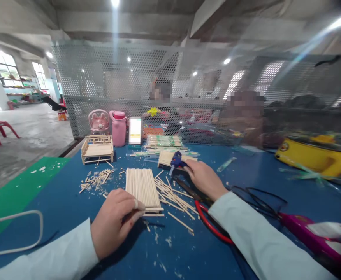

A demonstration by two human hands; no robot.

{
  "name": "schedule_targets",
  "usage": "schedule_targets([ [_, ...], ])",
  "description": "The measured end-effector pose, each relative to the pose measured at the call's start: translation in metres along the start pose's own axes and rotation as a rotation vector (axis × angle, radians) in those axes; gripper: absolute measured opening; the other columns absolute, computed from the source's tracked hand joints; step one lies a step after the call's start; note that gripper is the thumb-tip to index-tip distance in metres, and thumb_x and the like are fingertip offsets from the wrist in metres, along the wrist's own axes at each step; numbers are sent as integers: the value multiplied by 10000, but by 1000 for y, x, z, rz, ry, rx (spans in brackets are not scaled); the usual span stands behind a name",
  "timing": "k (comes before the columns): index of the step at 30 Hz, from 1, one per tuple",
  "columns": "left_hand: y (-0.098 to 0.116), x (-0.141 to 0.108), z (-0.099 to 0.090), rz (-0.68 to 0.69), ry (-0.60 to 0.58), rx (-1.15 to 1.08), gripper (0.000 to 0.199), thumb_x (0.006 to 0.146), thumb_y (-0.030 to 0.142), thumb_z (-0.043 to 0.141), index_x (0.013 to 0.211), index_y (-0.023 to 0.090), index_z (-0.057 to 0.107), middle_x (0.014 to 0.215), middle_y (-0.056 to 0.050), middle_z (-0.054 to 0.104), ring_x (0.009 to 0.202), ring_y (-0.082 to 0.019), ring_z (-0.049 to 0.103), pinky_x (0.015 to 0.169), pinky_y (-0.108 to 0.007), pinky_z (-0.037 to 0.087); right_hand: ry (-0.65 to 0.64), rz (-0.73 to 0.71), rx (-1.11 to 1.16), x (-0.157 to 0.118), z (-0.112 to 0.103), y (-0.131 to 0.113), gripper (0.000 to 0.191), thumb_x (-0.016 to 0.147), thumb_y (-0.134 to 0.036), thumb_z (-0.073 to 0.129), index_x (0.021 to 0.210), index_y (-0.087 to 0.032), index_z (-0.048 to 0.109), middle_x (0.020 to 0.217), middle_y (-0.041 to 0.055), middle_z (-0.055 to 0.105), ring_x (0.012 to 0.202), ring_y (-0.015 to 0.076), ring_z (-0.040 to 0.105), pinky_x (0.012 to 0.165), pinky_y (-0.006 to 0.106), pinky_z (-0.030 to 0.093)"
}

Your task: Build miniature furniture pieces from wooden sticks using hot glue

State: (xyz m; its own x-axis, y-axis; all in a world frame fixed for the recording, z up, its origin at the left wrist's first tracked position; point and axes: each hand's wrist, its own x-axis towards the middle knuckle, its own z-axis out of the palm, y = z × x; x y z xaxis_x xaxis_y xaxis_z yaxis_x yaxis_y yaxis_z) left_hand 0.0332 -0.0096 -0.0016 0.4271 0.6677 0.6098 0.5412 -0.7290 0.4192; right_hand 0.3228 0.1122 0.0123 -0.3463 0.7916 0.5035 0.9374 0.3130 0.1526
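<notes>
Pale-blue fabric sleeves nearest, lower corners. Flat rectangular pale-wood stick panel, frame centre; left hand pinches its near edge. Right hand, right of centre, grips blue clear-tipped tool.

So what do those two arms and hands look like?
The left sleeve and right sleeve are pale blue, long and softly wrinkled. The left hand and right hand wear no gloves; something whitish, too blurry to name, is on a left finger.
</notes>
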Motion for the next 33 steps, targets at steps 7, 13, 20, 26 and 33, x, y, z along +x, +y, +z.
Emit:
schedule_targets([
  [7, -2, -1, 1, -11, -13, 13, 125, 852, 181, 480, 858, 214, 600, 789, -30, 641, 746, -164, 552, 686, -315, 415, 217, -7, 75, -9, -33, -28, 286, 861, -277, 456, 1060, -128, 597, 1152, 168, 617, 998, 270, 580, 792, 439, 449],
  [13, -1, -3, 1, 44, 17, 42, 138, 845, 159, 499, 911, 222, 602, 781, -20, 636, 729, -160, 543, 673, -313, 399, 199, -485, 450, -46, -72, -93, 183, 858, -242, 478, 984, -213, 607, 791, 8, 687, 739, 149, 597, 961, 465, 300],
  [20, -3, -7, 2, 80, 65, 37, 162, 848, 149, 487, 924, 225, 609, 768, -19, 642, 710, -157, 540, 662, -312, 390, 177, -447, 527, -58, -58, -113, 107, 842, -198, 495, 858, -195, 600, 691, -12, 634, 660, 125, 549, 976, 432, 311],
  [26, -2, -4, -1, 71, 73, 41, 150, 844, 153, 500, 873, 224, 629, 711, -9, 639, 675, -145, 542, 640, -293, 395, 268, -335, 534, -56, -57, -118, 103, 826, -183, 508, 789, -204, 602, 733, 6, 621, 707, 138, 552, 918, 419, 350],
  [33, -9, 12, -17, -440, 276, -280, 252, 868, 290, 421, 1066, 173, 524, 872, -51, 624, 738, -146, 573, 683, -298, 461, 213, -342, 503, -46, -54, -106, 113, 825, -210, 518, 747, -188, 597, 701, 23, 625, 693, 160, 539, 803, 376, 367],
])
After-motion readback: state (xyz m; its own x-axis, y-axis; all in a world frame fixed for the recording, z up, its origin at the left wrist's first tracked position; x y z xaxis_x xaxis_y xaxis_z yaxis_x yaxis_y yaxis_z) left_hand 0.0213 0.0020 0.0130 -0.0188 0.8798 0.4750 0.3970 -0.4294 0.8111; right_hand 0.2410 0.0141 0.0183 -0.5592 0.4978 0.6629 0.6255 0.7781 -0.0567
